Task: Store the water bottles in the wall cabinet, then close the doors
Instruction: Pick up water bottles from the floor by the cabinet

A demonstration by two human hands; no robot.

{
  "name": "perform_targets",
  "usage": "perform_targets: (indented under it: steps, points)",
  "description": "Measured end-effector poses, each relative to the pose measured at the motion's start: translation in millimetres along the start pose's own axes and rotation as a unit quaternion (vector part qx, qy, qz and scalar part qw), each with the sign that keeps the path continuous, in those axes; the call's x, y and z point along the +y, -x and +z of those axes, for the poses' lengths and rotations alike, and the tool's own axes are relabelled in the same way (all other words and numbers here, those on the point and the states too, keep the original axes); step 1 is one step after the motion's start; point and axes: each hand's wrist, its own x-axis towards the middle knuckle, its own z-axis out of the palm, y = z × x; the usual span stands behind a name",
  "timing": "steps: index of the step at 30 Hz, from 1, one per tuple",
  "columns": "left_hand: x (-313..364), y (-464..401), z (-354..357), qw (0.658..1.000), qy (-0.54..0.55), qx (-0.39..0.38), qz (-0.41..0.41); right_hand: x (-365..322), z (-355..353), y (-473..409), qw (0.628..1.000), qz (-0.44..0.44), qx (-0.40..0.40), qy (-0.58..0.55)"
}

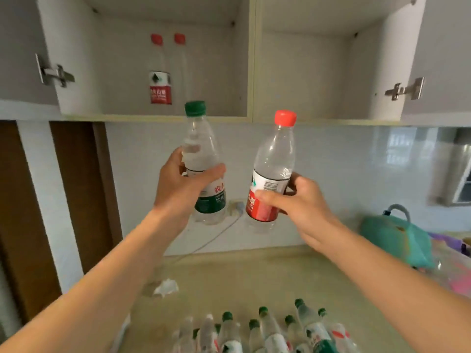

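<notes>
Left hand (178,189) is gripping the green-capped bottle (201,159) around its middle, fingers (175,155) curling round the far side and thumb pressing across the front, just above the green label. Bottle is standing nearly upright, cap tipping slightly left, and is being held in the air in front of the tiled wall (344,169), cap reaching the lower edge of the wall cabinet (252,72).

Right hand (303,202) is gripping the red-capped bottle (275,169) at its label, thumb lying across the red part of the label, fingers wrapping behind. This bottle is leaning a little to the right, cap just below the cabinet's bottom edge. The two held bottles are near each other, not touching.

Cabinet doors are standing open on both sides, hinges showing. In the left compartment two red-capped bottles (165,70) are standing upright side by side at the back. Right compartment is showing only bare walls.

Below, on the tabletop (254,276), a cluster of bottles (267,329) is sitting at the near edge, mostly green caps, blurred. A crumpled white scrap (167,287) is lying left of centre. A teal bag (397,238) is sitting at the right by the wall. A white cable (216,235) is hanging from a wall socket behind the held bottles.
</notes>
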Motion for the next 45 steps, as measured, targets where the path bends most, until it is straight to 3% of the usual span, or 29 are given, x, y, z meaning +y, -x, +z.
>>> perform_targets:
  steps: [8,13,17,26,33,38,45]
  points:
    - [88.3,-99.0,-19.5,0.997,0.026,0.046,0.054,-83.5,35.3,-120.3,0.992,-0.102,-0.014,-0.076]
    - [112.7,-161.5,-44.5,0.995,0.020,0.067,0.074,-119.9,72.7,-183.5,0.988,-0.143,-0.034,-0.056]
    - [112.6,-211.8,-57.8,0.995,0.000,0.070,0.066,-130.7,95.6,-232.4,0.990,-0.135,-0.048,-0.019]
    - [66.5,-295.6,-80.7,0.994,-0.035,0.101,0.032,-110.9,125.6,-292.7,0.997,-0.058,0.000,0.042]
    - [16.6,-320.4,-78.6,0.975,-0.185,0.075,0.094,-96.5,126.0,-308.2,0.994,-0.063,0.009,0.085]
    - [1.0,-330.5,-63.1,0.923,-0.371,0.065,0.082,-91.7,122.3,-319.4,0.987,-0.079,0.004,0.139]
    - [-1.8,-333.8,-50.4,0.900,-0.420,0.075,0.089,-78.4,128.4,-345.6,0.980,-0.062,0.009,0.188]
